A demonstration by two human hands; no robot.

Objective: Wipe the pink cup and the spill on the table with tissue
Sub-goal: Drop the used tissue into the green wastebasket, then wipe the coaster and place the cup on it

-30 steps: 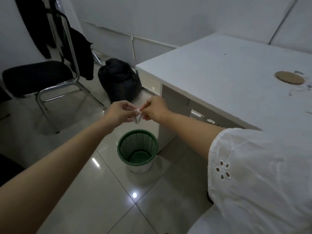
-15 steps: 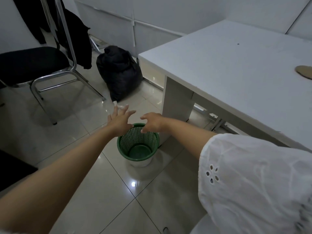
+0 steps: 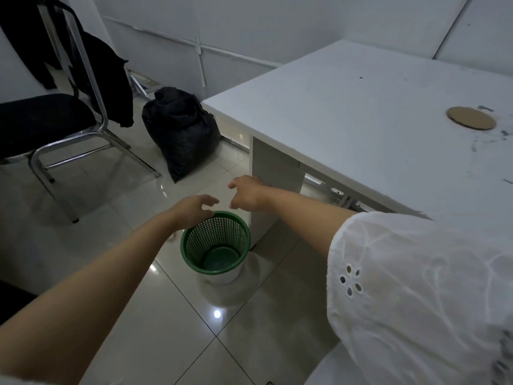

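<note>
Taking the green mesh wastebasket (image 3: pixel 216 243) on the tiled floor as our landmark, we begin left of it: a black-seated chair (image 3: pixel 41 118) with a chrome frame stands well apart, a dark garment (image 3: pixel 100 79) draped over its back. Behind the wastebasket, toward the wall, slumps a black bag (image 3: pixel 181 132).

Our left hand (image 3: pixel 194 208) hovers over the wastebasket's near-left rim, fingers loosely spread and holding nothing. Our right hand (image 3: pixel 247 194) hangs just behind the rim, fingers curled down, also empty so far as we can see. We see no tissue in either hand, and the basket's bottom looks bare.

We judge this the disposal step, at or near the task's end.

Right of the wastebasket rises the white bench (image 3: pixel 361 112); on it lie a round brown disc (image 3: pixel 470 122) and faint grey smears (image 3: pixel 483 140). The pink cup is out of view. Next we would turn back to check the bench; its leg (image 3: pixel 274 173) stands close by our right arm.
</note>
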